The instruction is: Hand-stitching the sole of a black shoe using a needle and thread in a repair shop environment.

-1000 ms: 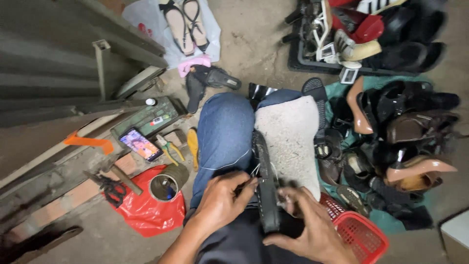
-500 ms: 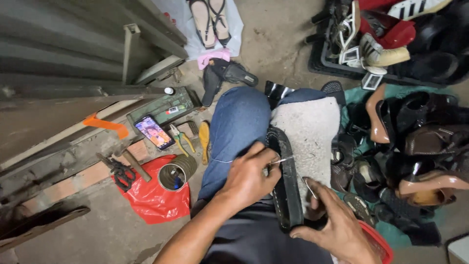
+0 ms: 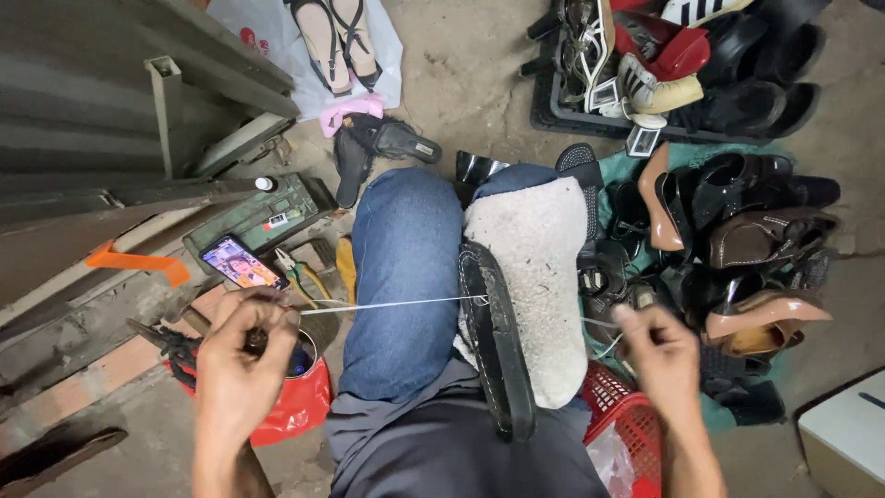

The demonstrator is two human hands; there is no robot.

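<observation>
Shoe lies sole-edge up on a white cloth over the person's right knee, black and long, and it has not left that place since half a second ago. What has changed is the hands. They were then close together at the shoe; now they are spread wide to either side. Left hand has drawn out over the red bag, fingers clenched on a dark tool handle, and a white thread runs taut from it to the shoe's edge. Right hand has pulled away toward the shoe pile, fingers pinched on the thread's other end. By the look of it, a stitch is being drawn tight. The phone lies on the ledge as before.
</observation>
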